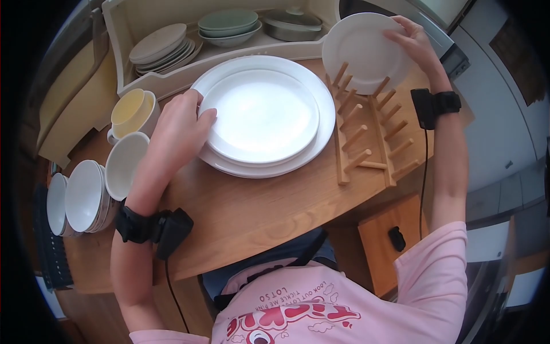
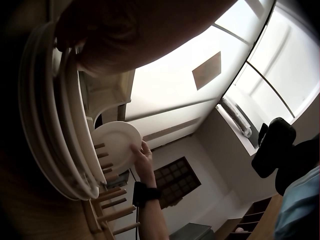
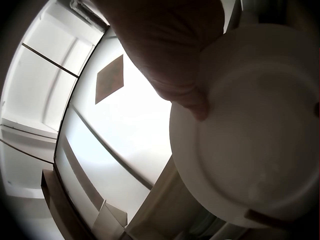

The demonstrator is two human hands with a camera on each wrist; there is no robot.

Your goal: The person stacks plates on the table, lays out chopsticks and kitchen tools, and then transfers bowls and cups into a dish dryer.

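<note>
My right hand (image 1: 413, 45) pinches a round white plate (image 1: 358, 51) by its upper right rim, thumb on its face. That plate stands nearly upright at the far end of a wooden dish rack (image 1: 355, 132), behind the pegs. In the right wrist view the thumb lies over the rim of the plate (image 3: 260, 135). On the left, my left hand (image 1: 180, 129) holds the left edge of a stack of white oval plates (image 1: 263, 117), thumb near the upper plate's rim. The left wrist view shows the stack (image 2: 65, 130) edge-on, with the fingers partly dark.
Left of the stack are a white bowl (image 1: 123, 166), a yellow cup (image 1: 130, 112), and several nested bowls (image 1: 85, 195). Behind, a cream shelf (image 1: 229, 66) holds stacked plates (image 1: 163, 46), green bowls (image 1: 229, 23) and a lidded dish (image 1: 292, 24). The wooden table's front edge (image 1: 275, 238) curves near the body.
</note>
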